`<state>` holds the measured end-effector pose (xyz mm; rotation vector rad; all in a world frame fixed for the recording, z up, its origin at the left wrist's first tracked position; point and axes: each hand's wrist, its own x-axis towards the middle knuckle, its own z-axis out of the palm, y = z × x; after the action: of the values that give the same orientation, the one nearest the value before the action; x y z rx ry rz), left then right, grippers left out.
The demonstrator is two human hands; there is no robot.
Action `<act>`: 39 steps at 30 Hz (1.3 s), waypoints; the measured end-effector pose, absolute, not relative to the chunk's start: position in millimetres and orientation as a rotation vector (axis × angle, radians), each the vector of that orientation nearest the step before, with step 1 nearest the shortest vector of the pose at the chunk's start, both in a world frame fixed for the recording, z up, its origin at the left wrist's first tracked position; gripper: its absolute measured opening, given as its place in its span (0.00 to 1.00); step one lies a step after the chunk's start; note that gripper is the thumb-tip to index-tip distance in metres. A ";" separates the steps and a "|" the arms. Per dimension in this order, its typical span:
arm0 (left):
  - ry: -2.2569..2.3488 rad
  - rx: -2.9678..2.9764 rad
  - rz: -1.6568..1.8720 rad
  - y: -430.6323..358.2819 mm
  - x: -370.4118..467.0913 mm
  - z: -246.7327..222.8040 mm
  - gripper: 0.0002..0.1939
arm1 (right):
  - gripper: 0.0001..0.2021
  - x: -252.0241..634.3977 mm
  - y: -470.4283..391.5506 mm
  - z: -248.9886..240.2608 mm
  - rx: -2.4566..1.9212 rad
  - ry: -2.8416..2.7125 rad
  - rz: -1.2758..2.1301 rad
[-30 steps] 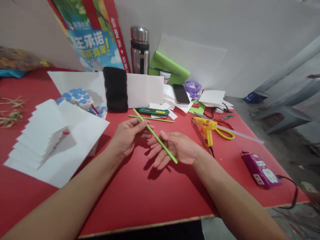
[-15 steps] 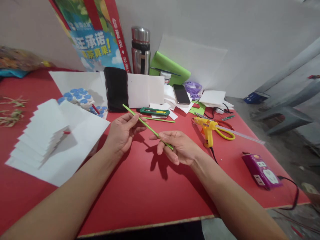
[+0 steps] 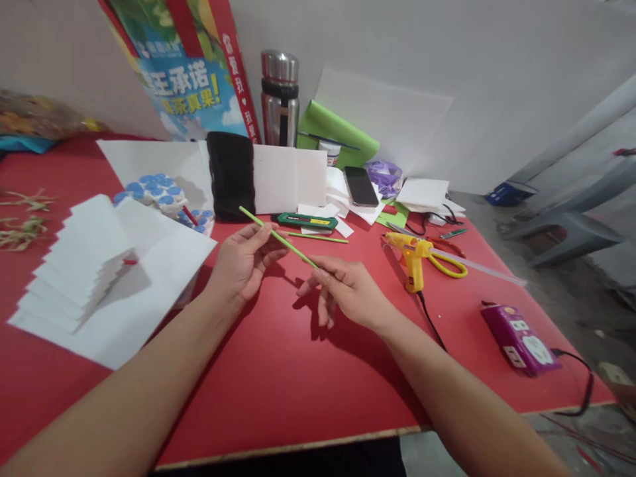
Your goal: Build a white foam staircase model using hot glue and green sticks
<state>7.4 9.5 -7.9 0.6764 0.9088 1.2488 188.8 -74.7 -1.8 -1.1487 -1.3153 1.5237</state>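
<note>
A thin light-green stick [image 3: 293, 249] slants between my two hands above the red table. My left hand [image 3: 247, 260] pinches it near its upper end, thumb on top, with the tip poking out beyond the fingers. At the lower end, my right hand [image 3: 342, 285] grips it between thumb and forefinger, the other fingers hanging loosely below. Behind the hands a second green stick [image 3: 322, 238] lies on the table, just in front of a green utility knife [image 3: 305, 222].
On the right sit a yellow glue gun [image 3: 413, 255], yellow-handled scissors [image 3: 450, 264] and a purple power strip [image 3: 519, 339]. A stepped white paper stack [image 3: 79, 265] stands at left. Farther back are a black case [image 3: 231, 175], a phone [image 3: 361, 186] and a steel flask [image 3: 279, 99].
My right hand has turned and its fingers have shifted on the stick, so the lower end that stuck out past them is now covered. My left hand has barely moved.
</note>
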 end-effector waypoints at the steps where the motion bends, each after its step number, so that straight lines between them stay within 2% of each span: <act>1: 0.899 0.675 1.240 10.0 7.3 -8.9 0.06 | 0.22 188.8 -74.9 -2.4 -1.146 -1.330 1.522; 10: 0.819 0.651 1.232 7.8 8.2 -8.7 0.07 | 0.23 187.2 -76.3 0.3 -1.124 -1.318 1.535; 15: 0.768 0.713 1.150 -1.0 14.7 -7.7 0.02 | 0.21 188.3 -72.4 -3.7 -1.087 -1.234 1.583; 19: 0.716 0.760 1.070 -7.5 17.9 -9.5 0.09 | 0.19 193.8 -68.0 -4.6 -0.990 -1.111 1.730; 25: 0.721 0.801 1.080 -9.9 17.5 -8.3 0.13 | 0.18 196.9 -62.9 -4.1 -0.976 -0.942 1.929; 33: 0.867 0.803 1.091 -11.9 19.4 -8.3 0.15 | 0.18 184.5 -68.5 -10.6 -1.120 -1.145 1.688; 36: 0.894 0.785 1.076 -12.4 19.7 -7.8 0.15 | 0.15 183.7 -71.0 -12.2 -1.290 -1.367 1.447; 39: 0.919 0.764 1.081 -12.7 20.0 -7.7 0.16 | 0.16 184.7 -73.0 -13.4 -1.382 -1.601 1.194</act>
<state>20.0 -12.7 -7.7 0.7637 0.9187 1.0807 184.7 -73.0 -13.4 -1.3822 -1.6014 1.1943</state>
